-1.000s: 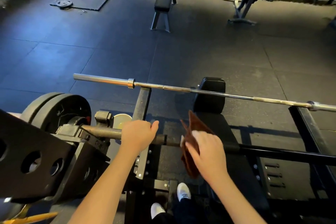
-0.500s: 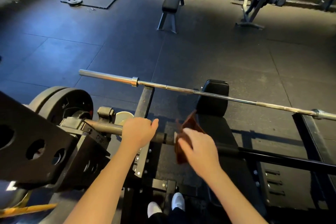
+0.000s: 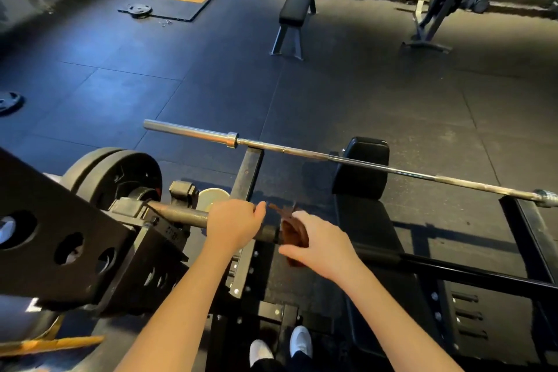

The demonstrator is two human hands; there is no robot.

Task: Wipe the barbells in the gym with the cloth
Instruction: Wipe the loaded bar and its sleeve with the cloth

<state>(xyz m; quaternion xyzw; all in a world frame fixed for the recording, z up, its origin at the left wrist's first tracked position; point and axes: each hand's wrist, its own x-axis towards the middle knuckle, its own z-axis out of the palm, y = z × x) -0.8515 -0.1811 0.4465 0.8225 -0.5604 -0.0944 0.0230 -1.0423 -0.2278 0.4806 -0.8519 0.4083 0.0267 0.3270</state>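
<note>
1. Dark rubber flooring (image 3: 211,84) is stretching wide beyond the rack. The near barbell (image 3: 181,215) is lying across the supports, with plates (image 3: 120,178) loading its left end.
2. The left hand (image 3: 234,225) is gripping the shaft with its fingers curled over. The right hand (image 3: 320,246) is clasping the brown cloth (image 3: 294,231) around the shaft just beside it.
3. Wiping leftward is risking a bump into the left knuckles, or the cloth bunching and slipping off.
4. Rightward, the shaft is running free over the bench (image 3: 362,172). The silver barbell (image 3: 302,151) is sitting well apart beyond.
</note>
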